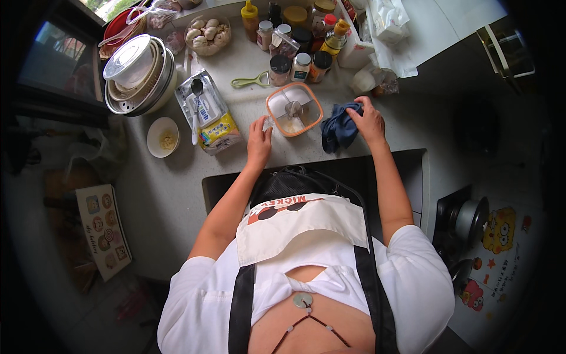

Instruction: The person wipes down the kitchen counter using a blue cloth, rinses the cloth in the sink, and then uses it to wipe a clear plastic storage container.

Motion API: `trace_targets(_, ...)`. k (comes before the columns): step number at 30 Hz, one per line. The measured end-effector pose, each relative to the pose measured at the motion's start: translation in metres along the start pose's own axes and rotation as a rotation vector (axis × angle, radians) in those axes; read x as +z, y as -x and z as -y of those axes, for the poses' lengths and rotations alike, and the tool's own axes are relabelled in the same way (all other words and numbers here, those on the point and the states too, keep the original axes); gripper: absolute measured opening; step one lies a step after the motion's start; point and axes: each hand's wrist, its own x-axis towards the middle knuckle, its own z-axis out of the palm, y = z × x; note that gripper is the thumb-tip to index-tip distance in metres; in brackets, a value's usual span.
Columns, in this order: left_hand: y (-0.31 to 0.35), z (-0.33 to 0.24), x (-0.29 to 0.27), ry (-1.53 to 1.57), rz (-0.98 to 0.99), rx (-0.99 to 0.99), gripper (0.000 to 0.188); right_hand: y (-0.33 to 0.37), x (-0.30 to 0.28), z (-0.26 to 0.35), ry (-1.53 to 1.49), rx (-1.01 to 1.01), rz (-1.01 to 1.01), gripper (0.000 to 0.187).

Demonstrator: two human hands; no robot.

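Note:
My right hand [370, 125] pinches a crumpled dark blue cloth [339, 131] on the counter. Left of the cloth stands a clear divided seasoning box [271, 108] with an orange rim. White contents fill part of it, and a clear spoon-like piece [293, 108] is inside. At the box's left side is my left hand [258, 139], its fingers drawn together beside a small clear piece. Whether that piece belongs to the box I cannot tell. A silver and yellow packet [219, 134] lies farther left, with a dark-bowled spoon [197, 88] on it.
A white bowl [154, 127] with pale pieces and stacked basins with strainers [112, 97] stand at the left. Behind are a bowl of garlic [207, 35], a green peeler-like tool [250, 81] and several seasoning jars [300, 68]. A dark pot [471, 218] sits at the right.

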Motion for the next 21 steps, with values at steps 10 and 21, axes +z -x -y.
trace_targets(10, 0.000, -0.001, 0.000, 0.016, 0.019, -0.002, 0.036, 0.001, 0.020, 0.027, -0.739, 0.117, 0.358, 0.033)
trace_targets(21, 0.000, -0.003, 0.001, 0.041, -0.013, -0.002, 0.032, 0.017, 0.060, 0.049, 0.111, -0.483, -0.028, 0.028)
